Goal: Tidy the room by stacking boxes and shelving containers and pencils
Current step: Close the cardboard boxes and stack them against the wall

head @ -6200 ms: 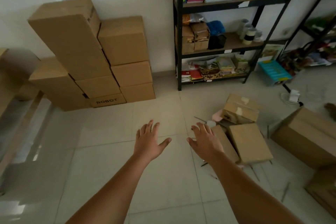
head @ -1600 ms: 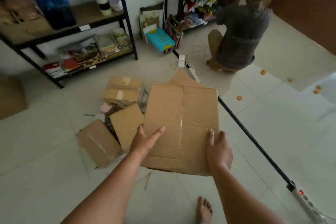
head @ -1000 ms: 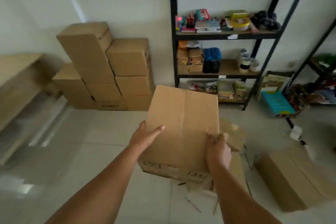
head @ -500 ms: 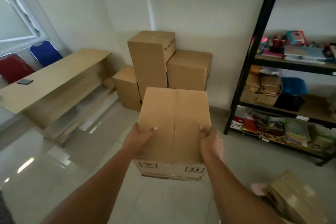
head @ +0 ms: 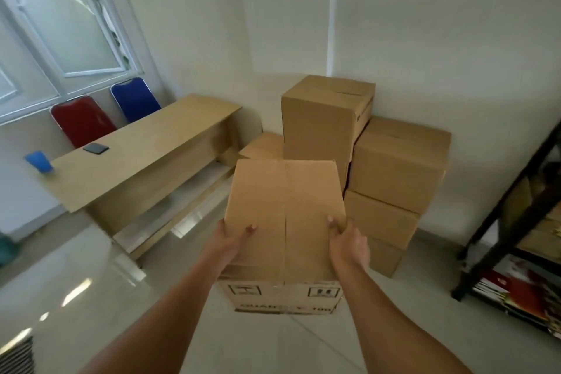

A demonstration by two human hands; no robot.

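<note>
The cardboard box (head: 283,215) was up off the floor, carried between both hands in front of the person, its taped top facing the camera and its printed side turned down toward the body. The left hand (head: 232,241) clasped the near left edge, thumb laid over the top and fingers wrapped out of sight down the side. The right hand (head: 349,241) did the same on the near right edge, its fingers (head: 332,222) hooked over the rim. Gripping opposite sides probably kept the load level and left the far end free to go down first.

Just beyond the fingertips stood the stack of boxes (head: 394,167) against the wall, a tall column and a lower one to its right. A low box (head: 264,147) sat left of them, likely the easiest spot to set this one.

Farther left of the left hand ran a wooden desk (head: 145,155) with a phone (head: 96,148) and a blue cup (head: 39,161) on it, then a red chair (head: 80,120) and a blue chair (head: 133,99). Right of the right hand stood a black shelf (head: 510,209).
</note>
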